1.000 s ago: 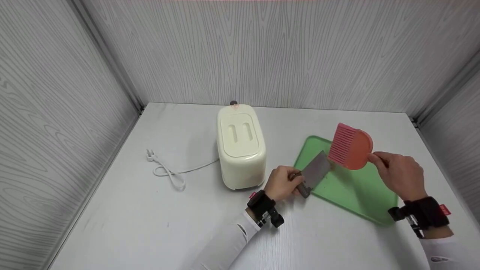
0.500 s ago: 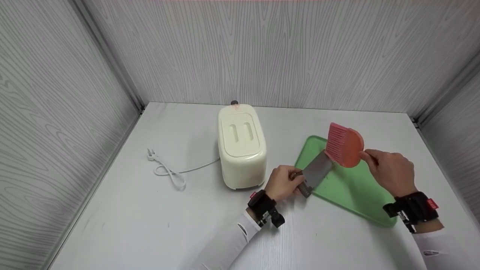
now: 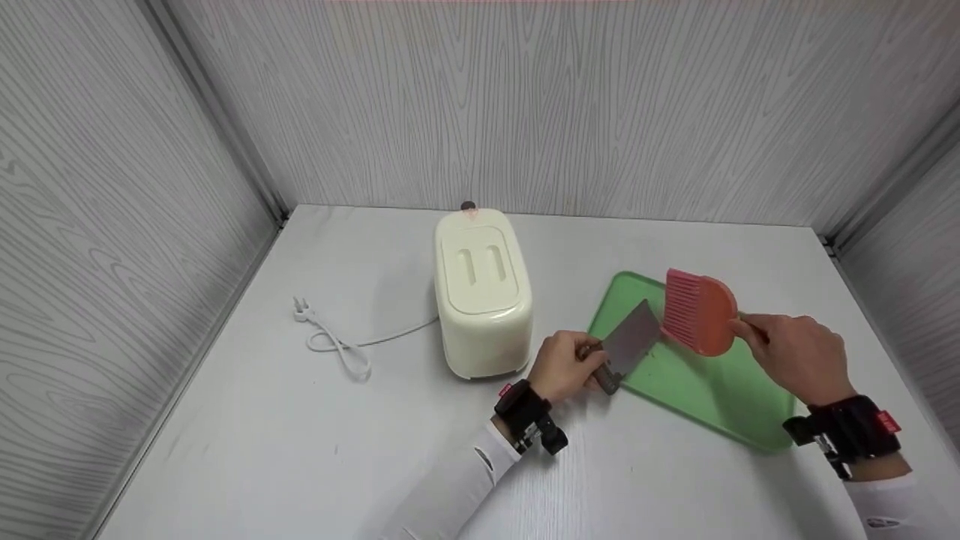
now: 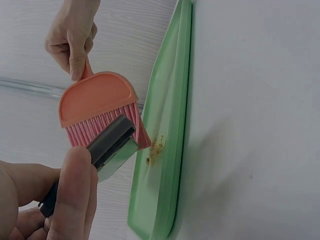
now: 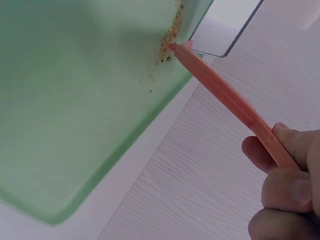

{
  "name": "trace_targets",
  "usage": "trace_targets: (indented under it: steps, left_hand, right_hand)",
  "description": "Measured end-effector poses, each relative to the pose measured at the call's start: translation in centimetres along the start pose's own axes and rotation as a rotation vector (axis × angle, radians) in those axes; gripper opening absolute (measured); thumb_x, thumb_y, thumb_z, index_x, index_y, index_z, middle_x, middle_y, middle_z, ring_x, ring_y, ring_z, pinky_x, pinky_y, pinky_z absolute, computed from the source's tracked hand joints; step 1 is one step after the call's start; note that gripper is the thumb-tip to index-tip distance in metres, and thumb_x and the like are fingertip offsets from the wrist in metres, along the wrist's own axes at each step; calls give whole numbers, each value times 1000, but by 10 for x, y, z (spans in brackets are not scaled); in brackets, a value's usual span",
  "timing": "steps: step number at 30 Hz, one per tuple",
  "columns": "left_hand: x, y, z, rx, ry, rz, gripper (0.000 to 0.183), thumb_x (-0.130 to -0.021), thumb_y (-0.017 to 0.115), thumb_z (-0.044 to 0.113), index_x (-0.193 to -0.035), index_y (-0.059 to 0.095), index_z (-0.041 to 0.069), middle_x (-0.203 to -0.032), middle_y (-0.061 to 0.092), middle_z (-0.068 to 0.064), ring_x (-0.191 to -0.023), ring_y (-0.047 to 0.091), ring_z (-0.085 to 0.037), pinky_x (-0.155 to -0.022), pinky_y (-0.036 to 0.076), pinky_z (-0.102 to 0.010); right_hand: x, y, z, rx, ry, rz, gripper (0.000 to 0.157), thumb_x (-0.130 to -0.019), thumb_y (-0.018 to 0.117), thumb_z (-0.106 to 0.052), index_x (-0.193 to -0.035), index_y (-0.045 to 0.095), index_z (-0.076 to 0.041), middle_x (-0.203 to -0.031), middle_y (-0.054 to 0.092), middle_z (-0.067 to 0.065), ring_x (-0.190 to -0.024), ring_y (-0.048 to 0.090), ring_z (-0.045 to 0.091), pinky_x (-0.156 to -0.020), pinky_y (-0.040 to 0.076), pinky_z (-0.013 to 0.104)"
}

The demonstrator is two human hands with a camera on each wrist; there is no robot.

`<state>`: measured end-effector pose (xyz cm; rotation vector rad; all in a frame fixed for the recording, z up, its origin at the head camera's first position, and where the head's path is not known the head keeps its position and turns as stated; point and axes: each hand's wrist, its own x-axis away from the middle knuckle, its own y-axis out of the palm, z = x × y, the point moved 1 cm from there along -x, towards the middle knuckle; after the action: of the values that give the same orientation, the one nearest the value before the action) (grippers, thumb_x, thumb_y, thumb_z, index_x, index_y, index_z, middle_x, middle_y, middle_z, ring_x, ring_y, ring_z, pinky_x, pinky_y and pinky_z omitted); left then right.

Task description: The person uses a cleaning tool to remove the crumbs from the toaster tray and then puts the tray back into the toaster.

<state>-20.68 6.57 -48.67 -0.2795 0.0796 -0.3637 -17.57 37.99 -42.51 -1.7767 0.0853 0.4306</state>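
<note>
My left hand (image 3: 562, 367) pinches the dark grip of a flat metal crumb tray (image 3: 631, 337), its grey plate tilted over the left side of a green tray (image 3: 757, 412). With my right hand (image 3: 802, 352) I hold the short handle of an orange hand brush (image 3: 716, 319). Its pink bristles (image 3: 682, 307) are right at the far end of the crumb tray. Brown crumbs (image 4: 156, 150) lie on the green tray below, and the right wrist view shows the bristle tips close by the crumbs (image 5: 172, 37).
Left of the green tray stands a cream toaster (image 3: 484, 300) with its lid on. Its white cord (image 3: 341, 346) and plug lie on the white table to the left. Grey wood-grain walls (image 3: 570, 105) close off the back and sides.
The brush first moved left across the end of the crumb tray, then came back right and lower. My left hand and the crumb tray have stayed almost still.
</note>
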Motion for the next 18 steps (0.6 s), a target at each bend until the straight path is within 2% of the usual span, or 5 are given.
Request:
trace_targets:
  steps: [3,10,18]
  left_hand:
    - [0,0,0,3,-2,1,14,-98,70,9,-107,77,1,-70,70,-1,-51,67,-12,-53,63,-35]
    - [1,0,0,-43,4,17,17,-99,69,9,-112,77,0,-71,67,3,-54,70,-19,-48,59,-24]
    - [0,1,-1,-52,4,22,18,-98,70,10,-112,76,0,-69,65,4,-50,65,-10,-47,57,-22]
  right_hand:
    - [3,-4,2,0,9,-17,31,-100,70,-32,-113,79,-5,-50,32,-8,-47,31,12,-41,18,26]
    - [6,-15,2,-32,40,32,28,-99,71,-30,-111,80,-6,-50,35,-10,-50,31,10,-41,22,26]
    - [7,-19,-19,-166,23,43,28,-99,72,-28,-111,80,-4,-53,34,-11,-52,28,3,-46,19,23]
